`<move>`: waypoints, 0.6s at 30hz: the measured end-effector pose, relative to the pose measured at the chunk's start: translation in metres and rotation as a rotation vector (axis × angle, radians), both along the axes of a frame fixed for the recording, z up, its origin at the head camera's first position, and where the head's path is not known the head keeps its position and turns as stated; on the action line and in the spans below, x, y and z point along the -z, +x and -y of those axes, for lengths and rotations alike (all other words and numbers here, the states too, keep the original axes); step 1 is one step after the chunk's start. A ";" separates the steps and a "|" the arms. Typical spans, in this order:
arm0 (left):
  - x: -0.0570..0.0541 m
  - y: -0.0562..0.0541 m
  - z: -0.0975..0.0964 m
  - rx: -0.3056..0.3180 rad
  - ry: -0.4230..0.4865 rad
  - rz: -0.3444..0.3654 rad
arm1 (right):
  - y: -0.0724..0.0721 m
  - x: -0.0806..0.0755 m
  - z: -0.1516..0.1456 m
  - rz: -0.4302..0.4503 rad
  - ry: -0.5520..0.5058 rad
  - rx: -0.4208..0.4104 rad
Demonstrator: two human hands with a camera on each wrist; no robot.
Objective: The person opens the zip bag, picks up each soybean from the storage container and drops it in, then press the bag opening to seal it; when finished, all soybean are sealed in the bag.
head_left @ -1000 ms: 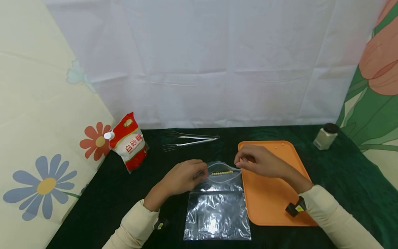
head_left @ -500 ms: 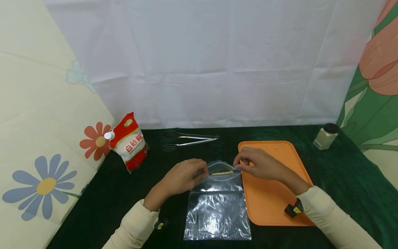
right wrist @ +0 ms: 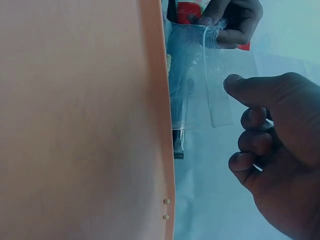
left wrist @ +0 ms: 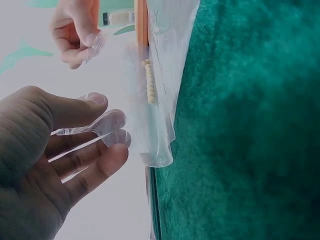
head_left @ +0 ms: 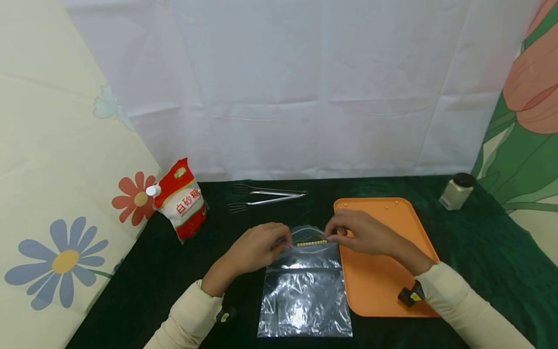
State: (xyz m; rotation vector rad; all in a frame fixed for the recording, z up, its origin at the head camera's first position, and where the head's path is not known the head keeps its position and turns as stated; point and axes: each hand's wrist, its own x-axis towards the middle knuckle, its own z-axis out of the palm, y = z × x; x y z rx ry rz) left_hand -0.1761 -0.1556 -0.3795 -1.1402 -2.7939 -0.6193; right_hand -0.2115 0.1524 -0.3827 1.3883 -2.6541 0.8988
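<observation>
A clear zip bag (head_left: 305, 300) lies flat on the dark green cloth, its mouth spread apart at the far end. A row of small pale yellow balls (head_left: 311, 243) shows at that mouth, also seen through the plastic in the left wrist view. My left hand (head_left: 261, 247) pinches the left side of the mouth; folded plastic shows between its thumb and fingers in its wrist view. At the right side of the mouth, my right hand (head_left: 362, 232) pinches the edge with thumb and forefinger, over the orange tray's border. Its other fingers (right wrist: 255, 141) are curled.
The orange tray (head_left: 383, 286) lies against the bag's right side, a few tiny balls (head_left: 387, 207) near its far edge. Metal tongs (head_left: 279, 196) lie behind the bag. A red-and-white sugar pouch (head_left: 187, 206) stands at far left, a black-lidded jar (head_left: 456, 192) at far right.
My right hand has moved slightly left and nearer, onto the right edge of the bag's mouth. The left hand and the bag's body have stayed in place.
</observation>
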 end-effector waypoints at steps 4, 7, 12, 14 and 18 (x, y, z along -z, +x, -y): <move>0.000 0.000 0.000 0.001 -0.002 -0.002 | 0.001 0.000 0.001 0.001 0.017 0.001; 0.000 0.001 0.000 0.003 -0.003 -0.005 | 0.002 0.001 0.001 -0.010 0.032 0.005; 0.000 0.001 0.000 0.008 -0.008 -0.023 | 0.000 -0.002 -0.003 -0.028 0.024 0.021; 0.000 0.001 0.000 0.009 -0.011 -0.025 | -0.003 -0.004 -0.007 -0.041 -0.009 0.032; 0.000 0.000 0.000 0.007 -0.012 -0.015 | -0.014 -0.007 -0.022 -0.107 -0.076 0.126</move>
